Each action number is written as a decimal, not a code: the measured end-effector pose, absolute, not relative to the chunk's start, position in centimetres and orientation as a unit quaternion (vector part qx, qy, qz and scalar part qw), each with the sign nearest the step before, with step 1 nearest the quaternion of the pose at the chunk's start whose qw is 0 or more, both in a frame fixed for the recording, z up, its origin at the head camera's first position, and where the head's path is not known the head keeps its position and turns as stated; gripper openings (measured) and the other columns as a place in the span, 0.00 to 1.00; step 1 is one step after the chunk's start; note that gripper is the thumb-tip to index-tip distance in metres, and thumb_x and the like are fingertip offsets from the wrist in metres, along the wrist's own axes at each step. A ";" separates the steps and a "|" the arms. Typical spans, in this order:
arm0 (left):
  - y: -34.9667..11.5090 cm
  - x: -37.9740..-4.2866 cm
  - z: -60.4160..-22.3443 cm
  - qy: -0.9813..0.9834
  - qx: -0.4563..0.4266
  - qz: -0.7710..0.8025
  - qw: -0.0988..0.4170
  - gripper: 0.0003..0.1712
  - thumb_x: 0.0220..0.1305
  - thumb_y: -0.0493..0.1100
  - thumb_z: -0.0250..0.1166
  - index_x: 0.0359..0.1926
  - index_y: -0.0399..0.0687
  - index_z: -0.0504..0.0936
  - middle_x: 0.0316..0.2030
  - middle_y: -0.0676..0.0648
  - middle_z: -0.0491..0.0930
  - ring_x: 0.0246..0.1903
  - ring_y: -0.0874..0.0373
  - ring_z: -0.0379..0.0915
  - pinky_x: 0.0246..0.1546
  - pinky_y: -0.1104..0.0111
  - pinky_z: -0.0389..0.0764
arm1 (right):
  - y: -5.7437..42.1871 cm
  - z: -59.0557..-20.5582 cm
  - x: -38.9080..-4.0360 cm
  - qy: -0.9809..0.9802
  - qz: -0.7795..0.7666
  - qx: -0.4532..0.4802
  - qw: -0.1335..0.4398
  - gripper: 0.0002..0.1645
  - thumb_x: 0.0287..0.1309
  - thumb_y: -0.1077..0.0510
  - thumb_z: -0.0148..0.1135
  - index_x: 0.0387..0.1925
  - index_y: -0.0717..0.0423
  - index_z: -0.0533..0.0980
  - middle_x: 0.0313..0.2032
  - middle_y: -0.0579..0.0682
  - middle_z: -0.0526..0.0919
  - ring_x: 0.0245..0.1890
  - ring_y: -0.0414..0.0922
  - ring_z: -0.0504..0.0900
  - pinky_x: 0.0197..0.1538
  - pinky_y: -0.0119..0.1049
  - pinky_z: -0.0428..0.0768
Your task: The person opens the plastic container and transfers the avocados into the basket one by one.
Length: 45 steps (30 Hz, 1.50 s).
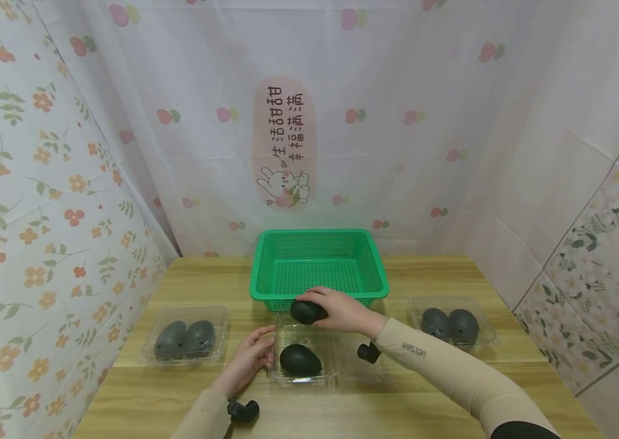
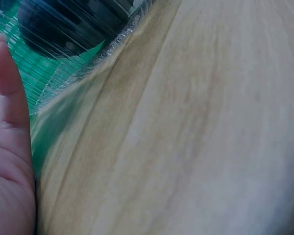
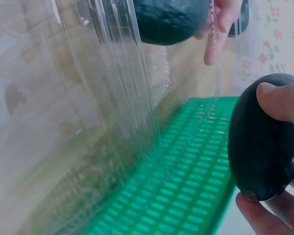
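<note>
My right hand [image 1: 340, 310] grips a dark avocado [image 1: 307, 312], thumb and fingers around it, over the back of a clear plastic clamshell box [image 1: 304, 380]. In the right wrist view the thumb lies on the upper side of this avocado [image 3: 264, 142], with fingertips at its stem end. Another avocado [image 1: 300, 361] lies inside the box, whose clear lid [image 1: 349, 369] is folded out to the right. At the box's left side rests my left hand [image 1: 251, 353], fingers extended along the wall and holding nothing. In the left wrist view its fingers [image 2: 10, 93] stand beside the clear plastic.
Directly behind the box stands a green perforated basket [image 1: 317, 232]. A clear box [image 1: 220, 317] with two avocados sits on the left of the wooden table [image 1: 287, 421]; another such box [image 1: 487, 335] is on the right. Patterned curtains [image 1: 397, 152] enclose the back and sides.
</note>
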State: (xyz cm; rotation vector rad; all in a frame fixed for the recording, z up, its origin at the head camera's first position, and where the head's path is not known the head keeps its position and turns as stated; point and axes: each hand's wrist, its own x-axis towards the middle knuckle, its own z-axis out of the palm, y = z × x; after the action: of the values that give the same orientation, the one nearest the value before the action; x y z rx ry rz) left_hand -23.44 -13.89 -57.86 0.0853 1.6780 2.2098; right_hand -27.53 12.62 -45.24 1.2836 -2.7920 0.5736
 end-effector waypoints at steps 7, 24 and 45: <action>-14.0 -23.5 -57.7 0.595 0.033 0.781 0.185 0.31 0.71 0.39 0.56 0.69 0.32 0.57 0.29 0.50 0.71 0.22 0.62 0.70 0.24 0.73 0.76 | 13.0 -44.2 -28.0 -0.892 0.171 0.418 0.015 0.40 0.53 0.57 0.72 0.67 0.42 0.67 0.61 0.50 0.71 0.55 0.48 0.76 0.52 0.43 0.79; -14.0 -23.3 -57.7 0.600 0.041 0.778 0.181 0.31 0.71 0.39 0.56 0.69 0.32 0.57 0.30 0.50 0.71 0.23 0.62 0.69 0.25 0.73 0.75 | 13.6 -42.3 -29.6 -0.899 0.171 0.402 0.027 0.41 0.53 0.54 0.73 0.68 0.39 0.66 0.62 0.49 0.70 0.55 0.47 0.76 0.51 0.42 0.79; -14.0 -23.5 -58.2 0.598 0.037 0.781 0.177 0.31 0.70 0.38 0.56 0.69 0.30 0.57 0.28 0.50 0.71 0.22 0.62 0.70 0.24 0.73 0.76 | 15.7 -41.9 -32.4 -0.918 0.206 0.337 0.044 0.42 0.51 0.56 0.74 0.68 0.41 0.67 0.62 0.52 0.70 0.56 0.53 0.75 0.52 0.49 0.79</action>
State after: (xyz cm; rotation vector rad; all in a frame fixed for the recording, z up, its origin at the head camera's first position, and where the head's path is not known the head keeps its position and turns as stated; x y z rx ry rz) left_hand -23.49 -13.96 -58.15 0.1049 1.6933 2.2100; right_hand -32.45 15.70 -41.92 1.0292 -2.8055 0.6291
